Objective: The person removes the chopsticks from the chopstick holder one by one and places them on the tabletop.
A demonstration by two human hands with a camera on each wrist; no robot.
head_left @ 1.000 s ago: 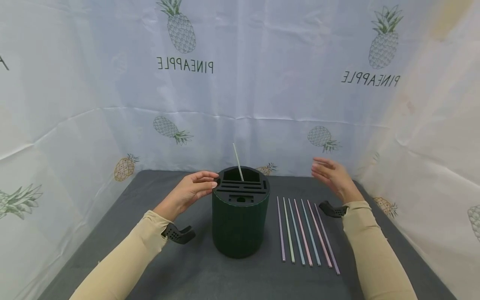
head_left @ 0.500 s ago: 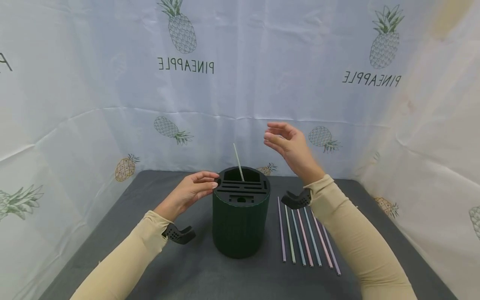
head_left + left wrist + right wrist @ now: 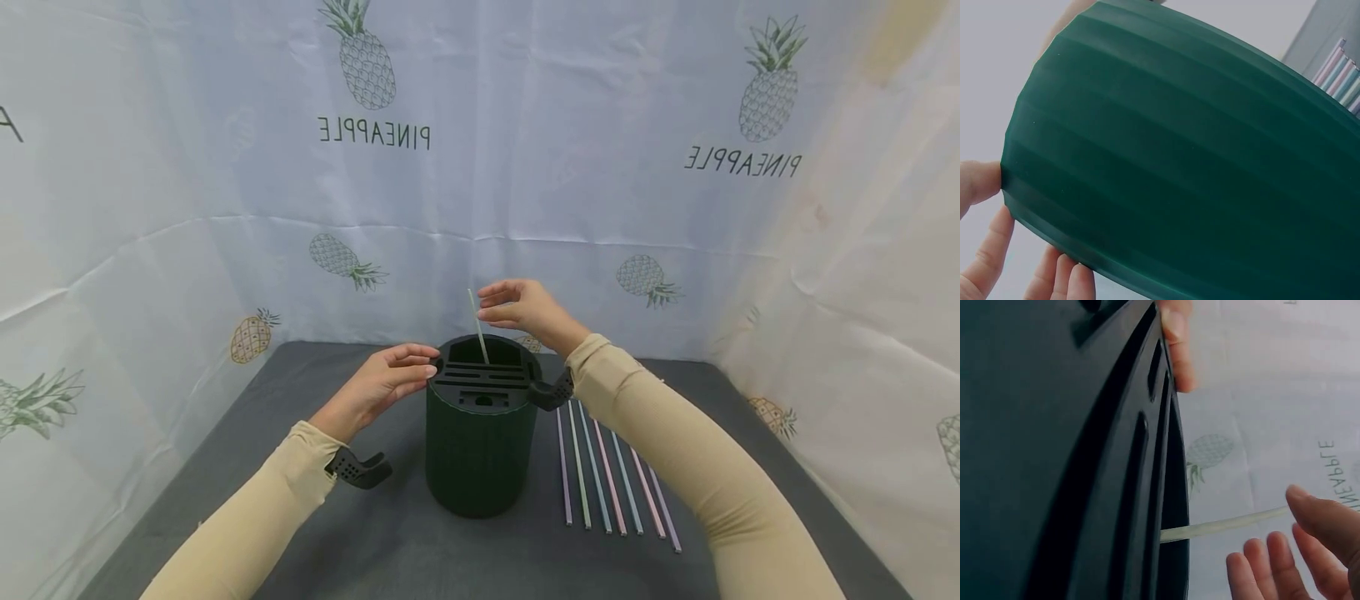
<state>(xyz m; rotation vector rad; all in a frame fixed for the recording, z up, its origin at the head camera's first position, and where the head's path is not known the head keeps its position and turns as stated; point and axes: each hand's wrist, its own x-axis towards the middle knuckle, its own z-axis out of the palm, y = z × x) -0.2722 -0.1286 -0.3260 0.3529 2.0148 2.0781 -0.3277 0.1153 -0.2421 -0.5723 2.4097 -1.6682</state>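
Observation:
A dark green, round knife-block-like holder (image 3: 480, 458) with a black slotted top (image 3: 483, 385) stands upright on the dark table. My left hand (image 3: 378, 385) touches the left side of its rim with extended fingers; in the left wrist view the fingertips (image 3: 1082, 281) rest along the ribbed green wall. A thin pale green stick (image 3: 477, 325) leans in the large back opening. At its upper part is my right hand (image 3: 528, 308), thumb and fingers apart around it. In the right wrist view the thumb (image 3: 1319, 515) overlaps the stick's far end.
Several thin pastel sticks (image 3: 585, 475), in purple, green, blue and pink, lie side by side on the dark table (image 3: 360, 550) right of the holder, partly below my right forearm. A white pineapple-print cloth (image 3: 480, 183) hangs behind and at both sides.
My right hand has moved left from beyond the loose sticks, rising and then lowering to the pale green stick. My left hand and the holder have stayed put.

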